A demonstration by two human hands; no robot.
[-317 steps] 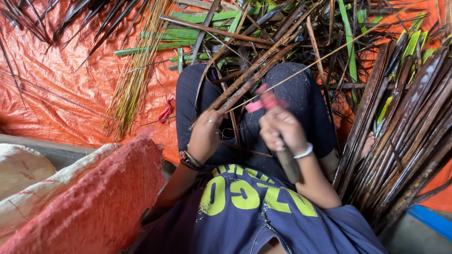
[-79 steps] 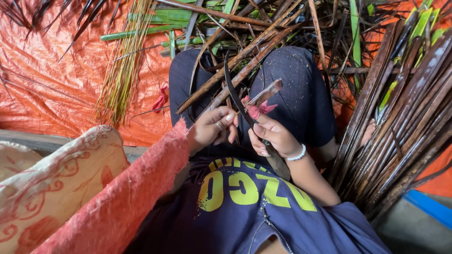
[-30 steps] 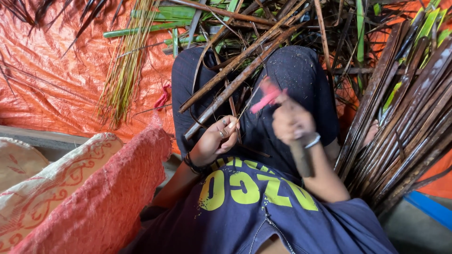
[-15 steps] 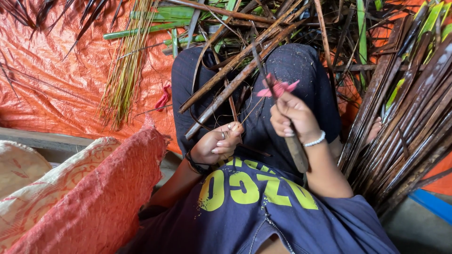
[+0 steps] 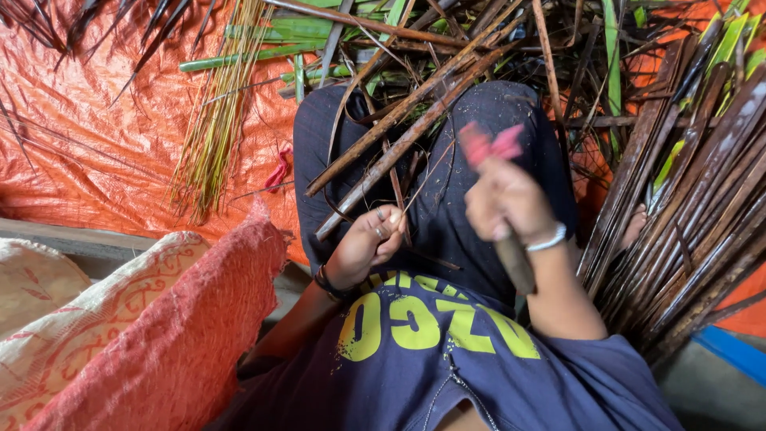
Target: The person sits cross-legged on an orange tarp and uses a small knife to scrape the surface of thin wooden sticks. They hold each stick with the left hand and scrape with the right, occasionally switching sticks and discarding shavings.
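The left hand (image 5: 369,243) is closed in a narrow grip around a thin brown strip (image 5: 396,187), held over the lap. The right hand (image 5: 507,203), blurred, is fisted around the handle of a knife (image 5: 511,259), with something pink (image 5: 491,144) seen above the knuckles; what that is cannot be told. Compared with half a second ago, the right hand is seen slightly lower and nearer the chest, while the left hand has stayed in place. Long brown stalks (image 5: 415,124) are laid across the knees, and a stack of dark fronds (image 5: 694,191) is leaned at the right. An orange tarp (image 5: 96,136) is spread beneath, with a red woven sack (image 5: 183,335) at the lower left.
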